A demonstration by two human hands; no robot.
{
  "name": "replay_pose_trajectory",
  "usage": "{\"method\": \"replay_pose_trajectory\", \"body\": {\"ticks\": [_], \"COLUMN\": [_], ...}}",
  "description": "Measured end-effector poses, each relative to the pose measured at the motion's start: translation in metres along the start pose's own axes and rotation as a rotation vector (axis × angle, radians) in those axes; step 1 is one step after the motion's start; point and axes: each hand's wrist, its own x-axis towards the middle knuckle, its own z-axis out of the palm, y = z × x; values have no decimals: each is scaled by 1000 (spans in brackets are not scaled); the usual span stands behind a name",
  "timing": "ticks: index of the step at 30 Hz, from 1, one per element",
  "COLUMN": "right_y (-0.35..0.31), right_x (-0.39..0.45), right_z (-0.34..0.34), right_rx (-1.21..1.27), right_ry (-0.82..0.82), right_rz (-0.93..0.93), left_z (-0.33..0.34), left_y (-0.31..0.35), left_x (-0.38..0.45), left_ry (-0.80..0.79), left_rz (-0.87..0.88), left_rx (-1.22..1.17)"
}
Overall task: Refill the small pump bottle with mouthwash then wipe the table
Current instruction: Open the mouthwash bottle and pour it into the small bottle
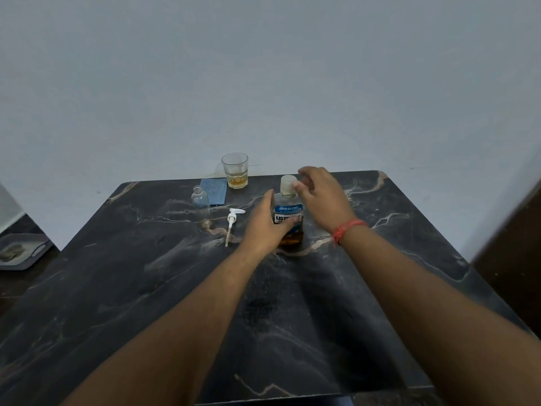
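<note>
A mouthwash bottle (pixel 289 209) with a blue label, a white cap and amber liquid low inside stands upright on the dark marble table (pixel 146 288). My left hand (pixel 265 227) grips its body from the left. My right hand (pixel 320 191) hovers at the cap with fingers spread, thumb close to the cap. The small clear pump bottle (pixel 200 198) stands uncapped to the far left. Its white pump head (pixel 232 222) with the tube lies flat on the table between the two bottles. A blue cloth (pixel 215 191) lies folded behind the small bottle.
A glass tumbler (pixel 235 170) with a little amber liquid stands at the table's far edge by the pale wall. A grey tray (pixel 22 252) sits on the floor to the left. A dark wooden panel (pixel 509 244) borders the right side.
</note>
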Motion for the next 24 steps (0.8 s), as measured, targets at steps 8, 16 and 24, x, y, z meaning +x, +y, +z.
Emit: {"method": "replay_pose_trajectory", "body": {"ticks": [8, 16, 24], "right_y": [-28, -32, -38], "right_x": [35, 44, 49], "right_z": [-11, -22, -38], "right_rx": [-462, -367, -341], "right_ry": [-245, -411, -586], "right_rz": [-208, -235, -285], "left_z": [-9, -11, -12], "left_y": [6, 11, 16], "left_x": [17, 14, 12], "left_ry": [-38, -32, -30], "left_rz": [-15, -2, -24], "left_rx": [47, 61, 70]}}
